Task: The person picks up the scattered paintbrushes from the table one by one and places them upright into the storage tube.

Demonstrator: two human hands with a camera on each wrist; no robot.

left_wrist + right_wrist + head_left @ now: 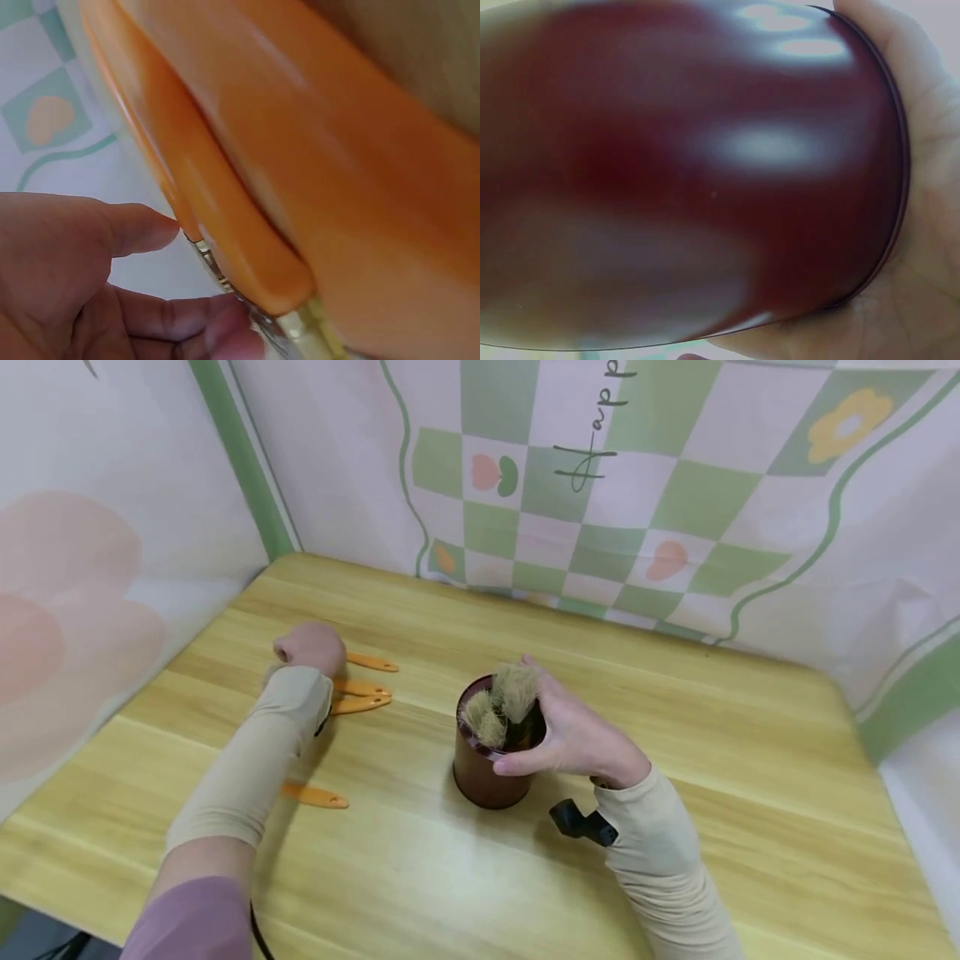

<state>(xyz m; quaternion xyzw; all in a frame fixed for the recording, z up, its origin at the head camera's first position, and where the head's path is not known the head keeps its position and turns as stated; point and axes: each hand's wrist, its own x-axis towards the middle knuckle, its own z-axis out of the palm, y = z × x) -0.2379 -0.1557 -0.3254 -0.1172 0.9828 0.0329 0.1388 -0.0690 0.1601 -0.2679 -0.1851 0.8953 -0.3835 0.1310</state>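
Note:
At the table's left side my left hand (311, 647) reaches over paintbrushes with orange handles. In the left wrist view its thumb and fingers pinch a paintbrush (196, 217) near the metal ferrule, close against other orange handles; the bristles are mostly hidden. My right hand (573, 731) grips the rim of a dark red-brown can (491, 777), thumb on the near side, fingers around the far side. The can stands upright on the table, with pale bristle heads (513, 692) sticking up from it. The can's glossy wall (705, 180) fills the right wrist view, against the palm.
Orange brush handles (362, 703) lie beside and below the left hand, and another handle (318, 797) lies nearer, by the left forearm. The wooden table (420, 877) meets a printed cloth (570, 552) at the back. A black wrist camera (581, 823) hangs under the right wrist.

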